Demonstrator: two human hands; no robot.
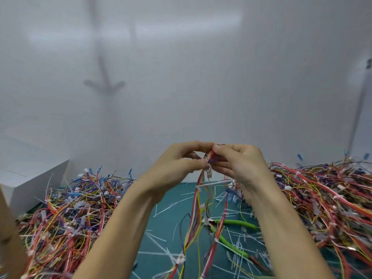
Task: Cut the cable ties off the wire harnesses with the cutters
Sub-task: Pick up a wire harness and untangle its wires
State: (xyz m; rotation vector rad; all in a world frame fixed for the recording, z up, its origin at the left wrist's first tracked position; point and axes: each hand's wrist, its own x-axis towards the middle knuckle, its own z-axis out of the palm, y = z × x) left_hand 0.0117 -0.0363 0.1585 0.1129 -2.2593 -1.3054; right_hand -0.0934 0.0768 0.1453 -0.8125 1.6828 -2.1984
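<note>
My left hand (177, 164) and my right hand (237, 162) are raised side by side above the table, fingertips meeting. Between them they pinch the top end of one wire harness (196, 214), a bundle of red, yellow and black wires that hangs down to the green mat (167, 208). A white cable tie (203, 186) sticks out sideways from the bundle just below my hands. The cutters (227, 238), with bright green handles, lie on the mat under the hanging wires; neither hand touches them.
A big heap of tangled harnesses (70, 214) fills the left side, and a larger heap (326, 202) fills the right. Several cut white tie pieces (161, 246) litter the mat. A white box (34, 178) stands at the far left against the white wall.
</note>
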